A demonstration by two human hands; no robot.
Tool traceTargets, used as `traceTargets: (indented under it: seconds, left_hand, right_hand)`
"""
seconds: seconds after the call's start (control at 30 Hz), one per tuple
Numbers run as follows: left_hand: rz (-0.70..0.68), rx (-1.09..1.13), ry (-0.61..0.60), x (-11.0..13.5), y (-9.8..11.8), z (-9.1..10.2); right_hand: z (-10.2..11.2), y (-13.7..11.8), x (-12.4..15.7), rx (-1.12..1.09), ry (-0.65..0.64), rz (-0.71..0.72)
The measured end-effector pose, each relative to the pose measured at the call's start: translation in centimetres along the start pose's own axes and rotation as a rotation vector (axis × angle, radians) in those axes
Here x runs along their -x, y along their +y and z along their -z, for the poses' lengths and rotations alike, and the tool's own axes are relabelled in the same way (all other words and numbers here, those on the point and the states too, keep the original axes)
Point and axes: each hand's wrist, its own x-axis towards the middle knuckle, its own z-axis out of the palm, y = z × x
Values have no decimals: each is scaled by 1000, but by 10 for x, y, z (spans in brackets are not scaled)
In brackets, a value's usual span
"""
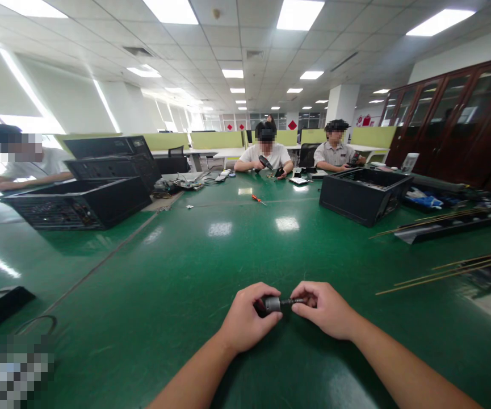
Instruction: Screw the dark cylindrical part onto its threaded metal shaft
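Over the near middle of the green table (177, 272), my two hands meet at one small part. My left hand (247, 318) is closed around a short grey-and-black metal cylinder (272, 304), which lies on its side between thumb and fingers. From its right end sticks out a thin, dark, ribbed rod (286, 301). The thumb and fingers of my right hand (324, 309) pinch the rod's far end. My fingers cover both ends of the part, and its exact kind cannot be made out.
A red-handled screwdriver (257, 199) lies further back. Open black computer cases (356, 196) stand right and left. Thin brass-coloured rods (441, 272) lie on the right beside metal rails. A black piece (2, 307) rests at left. Several people sit around the table, one holding a power drill (265, 162).
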Motion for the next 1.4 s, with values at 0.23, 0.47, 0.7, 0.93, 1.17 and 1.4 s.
traceTargets:
  seconds: [0.23, 0.47, 0.7, 0.93, 1.17, 1.4]
  left_hand:
    - [6, -4, 12, 0, 0, 0]
    - [18, 2, 18, 0, -1, 0]
    - [11, -2, 24, 1, -1, 1]
    - [10, -1, 32, 0, 0, 1]
    - [26, -6, 39, 0, 0, 1]
    - [44, 3, 35, 0, 0, 2]
  right_hand:
    - [0, 2, -1, -2, 4, -1]
    - [1, 2, -1, -1, 14, -1]
    - [3, 0, -1, -3, 24, -9]
    - [5, 1, 0, -9, 29, -6]
    - [6, 3, -2, -4, 30, -13]
    - [7, 5, -2, -2, 29, -16]
